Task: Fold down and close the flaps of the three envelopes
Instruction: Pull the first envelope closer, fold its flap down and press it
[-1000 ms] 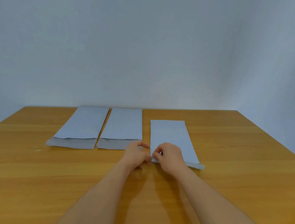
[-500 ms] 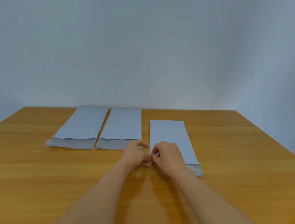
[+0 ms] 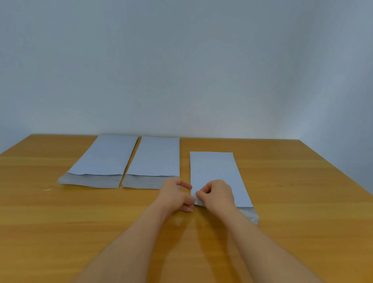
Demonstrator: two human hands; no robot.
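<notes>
both hands (image 3: 175, 195) (image 3: 217, 195) grip: pinching R envelope (image 3: 215, 168) flap (image 3: 248, 213) corner | no writing legible

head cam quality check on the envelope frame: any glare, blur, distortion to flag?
Head view: soft, even light; pale sheen on the table just in front of both hands, with faint forearm shadows. Wide-angle bowing shows at the table's edges. Left hand and right hand slightly soft at the right envelope's near left corner, so the exact grip there is unclear. Other envelopes sharp.
</notes>
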